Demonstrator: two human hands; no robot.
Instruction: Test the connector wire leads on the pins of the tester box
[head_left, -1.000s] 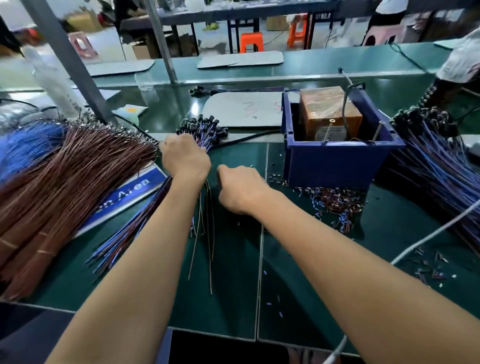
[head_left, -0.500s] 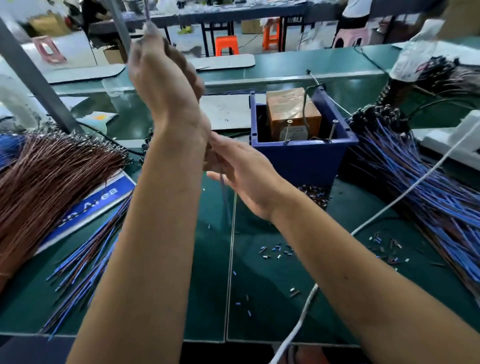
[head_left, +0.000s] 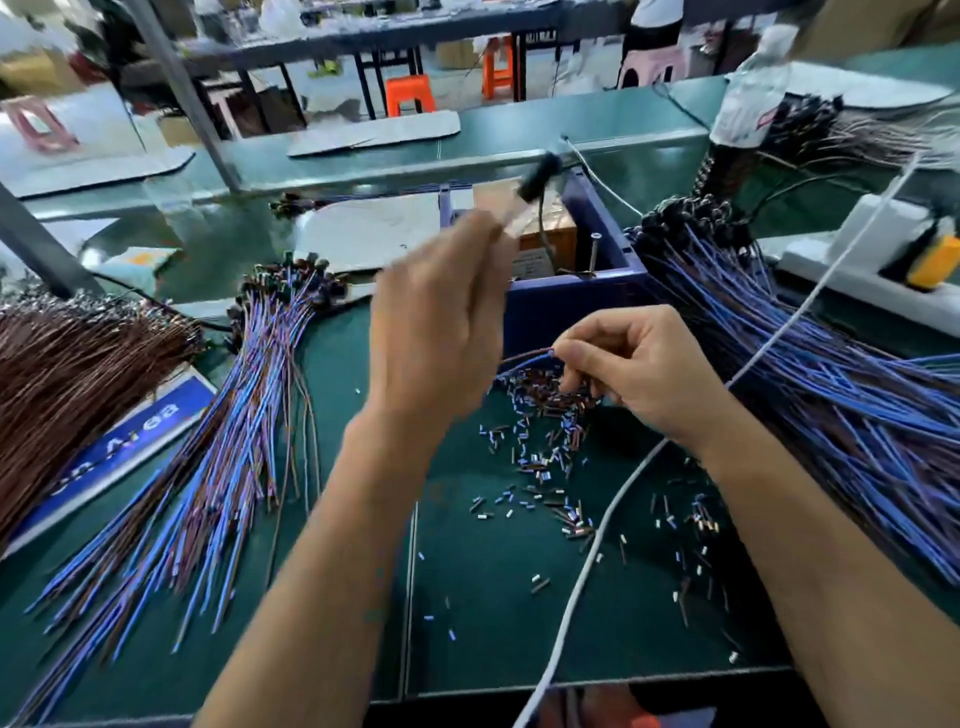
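- Since half a second ago, the left hand has come down from high in the view and now sits in front of the dark blue plastic tester box, while the right hand has shifted to the right, just in front of that box.
- Fingers of the left hand are pinched together round the upper end of a thin connector wire, whose black plastic connector sticks up beyond the fingertips, blurred by motion, over the box's far left corner.
- Thumb and forefinger of the right hand pinch the blue and brown wire leads, which run leftward from its fingertips toward the left hand; the other fingers are curled underneath.
- Inside the box, beyond the right hand, stands a brown block with a pale label, and an upright metal pin rises near the box's front wall.
- Below and just beside the right hand, a heap of small cut wire sleeves lies scattered on the green bench mat.
- A white cable runs across the mat beneath the right forearm.
- Left of the left hand lies a fanned bundle of blue and purple wires with black connectors, and further left a brown wire bundle over a blue sign.
- Right of the right hand spreads a large pile of blue wires.
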